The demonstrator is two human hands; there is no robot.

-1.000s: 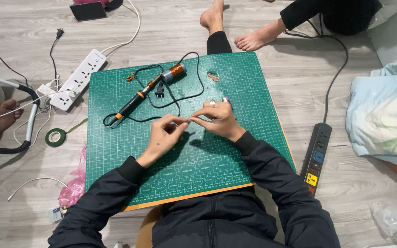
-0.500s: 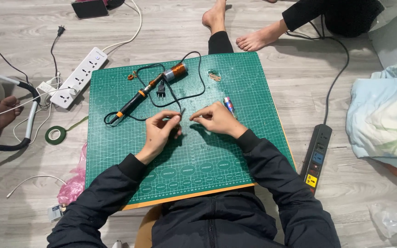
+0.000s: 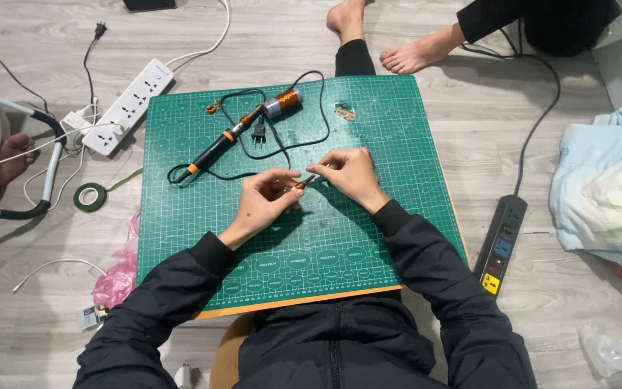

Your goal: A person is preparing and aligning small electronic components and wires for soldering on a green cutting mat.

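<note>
Green cutting mat (image 3: 203, 238) on the floor, both hands pinching a tiny orange-tipped piece (image 3: 301, 184) lying crosswise between left hand (image 3: 266, 200) and right hand (image 3: 350, 173) fingertips.

The person wears a dark, near-black padded jacket with a front zip running up the middle. Long sleeves end in ribbed knit cuffs at both wrists. The left hand (image 3: 264, 202) and right hand (image 3: 350, 175) are bare, without gloves.

A white power strip (image 3: 127, 106) and green tape roll (image 3: 90, 197) are lying at left; a black power strip (image 3: 501, 243) is resting at right.
</note>
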